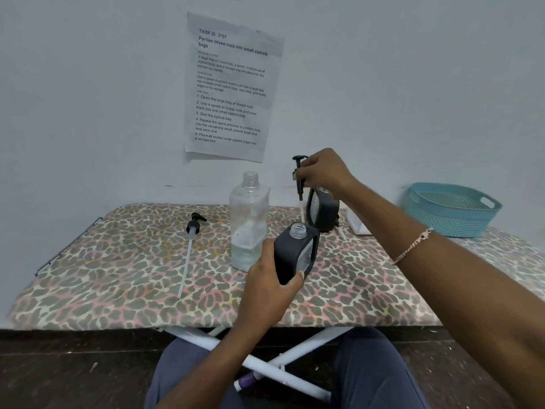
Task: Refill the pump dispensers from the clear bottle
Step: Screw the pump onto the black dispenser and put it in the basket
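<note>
Centre frame: your left hand (269,283) clamped its fingers round the tilted black open-necked dispenser (290,258), your right hand (323,172) pinched the black pump head (300,180) just above it, right of the uncapped clear plastic bottle (249,225); you likely needed that dispenser upright and the tube fed straight down the neck.

I take this for a spare room at home rigged for recording tasks: a leopard-print covered ironing board (118,276) on crossed white legs (265,367) serves as table, a printed white task sheet (233,87) hangs on the plain pale-blue wall (88,98), a teal plastic basket (451,211) sits at the board's far right corner
</note>
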The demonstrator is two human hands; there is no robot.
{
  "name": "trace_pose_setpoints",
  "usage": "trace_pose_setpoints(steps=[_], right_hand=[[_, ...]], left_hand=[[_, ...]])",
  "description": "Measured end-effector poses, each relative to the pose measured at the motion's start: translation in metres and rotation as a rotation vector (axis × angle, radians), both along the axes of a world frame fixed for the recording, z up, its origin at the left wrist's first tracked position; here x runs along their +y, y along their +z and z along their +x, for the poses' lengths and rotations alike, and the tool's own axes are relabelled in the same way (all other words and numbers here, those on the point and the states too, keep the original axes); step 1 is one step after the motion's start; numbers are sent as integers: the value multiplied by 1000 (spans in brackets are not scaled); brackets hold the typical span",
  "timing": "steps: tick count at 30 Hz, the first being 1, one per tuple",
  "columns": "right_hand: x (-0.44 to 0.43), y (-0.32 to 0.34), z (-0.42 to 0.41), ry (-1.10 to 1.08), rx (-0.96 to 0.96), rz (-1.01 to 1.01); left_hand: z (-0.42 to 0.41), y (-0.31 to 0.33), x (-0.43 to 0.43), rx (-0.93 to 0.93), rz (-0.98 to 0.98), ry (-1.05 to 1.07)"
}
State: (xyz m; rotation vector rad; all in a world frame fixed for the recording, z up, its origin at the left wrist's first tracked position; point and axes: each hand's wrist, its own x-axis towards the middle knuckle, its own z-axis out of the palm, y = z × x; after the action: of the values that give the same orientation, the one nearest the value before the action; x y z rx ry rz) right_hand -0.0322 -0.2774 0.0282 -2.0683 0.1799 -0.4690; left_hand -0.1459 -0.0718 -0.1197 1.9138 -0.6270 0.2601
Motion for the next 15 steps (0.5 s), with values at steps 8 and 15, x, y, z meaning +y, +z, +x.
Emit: trace_pose_setpoints(steps=[8,15], right_hand=[[-2,50,-79,197,-314,270],[6,55,-121,278,-357,220]], left_hand=[[-2,5,3,52,-30,-25],[-2,6,4,70,-48,-60]])
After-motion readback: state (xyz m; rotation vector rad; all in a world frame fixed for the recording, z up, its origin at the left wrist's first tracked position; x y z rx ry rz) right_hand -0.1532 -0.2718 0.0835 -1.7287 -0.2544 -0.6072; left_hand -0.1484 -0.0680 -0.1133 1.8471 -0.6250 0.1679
